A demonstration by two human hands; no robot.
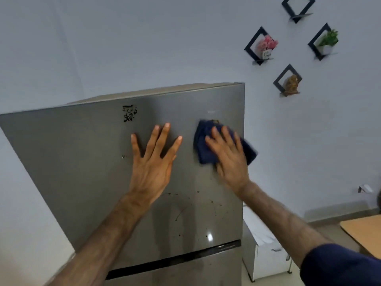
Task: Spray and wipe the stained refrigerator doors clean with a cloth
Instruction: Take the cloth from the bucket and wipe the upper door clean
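Observation:
The silver refrigerator's upper door (82, 162) fills the middle of the view. A black scribbled stain (129, 113) sits near its top, and thin dark marks and specks (185, 213) spread across its lower half. My left hand (152, 162) lies flat on the door with fingers spread and holds nothing. My right hand (228, 157) presses a dark blue cloth (204, 145) against the door near its upper right edge; the cloth looks blurred. The lower door (185, 275) begins under a black gap. No spray bottle is visible.
Black diamond wall shelves hold pink flowers (266, 46), a green plant (327, 40) and a brown figurine (290, 83) on the right wall. A white cabinet (266, 256) stands beside the fridge's right side. A wooden table corner (362, 230) shows at the far right.

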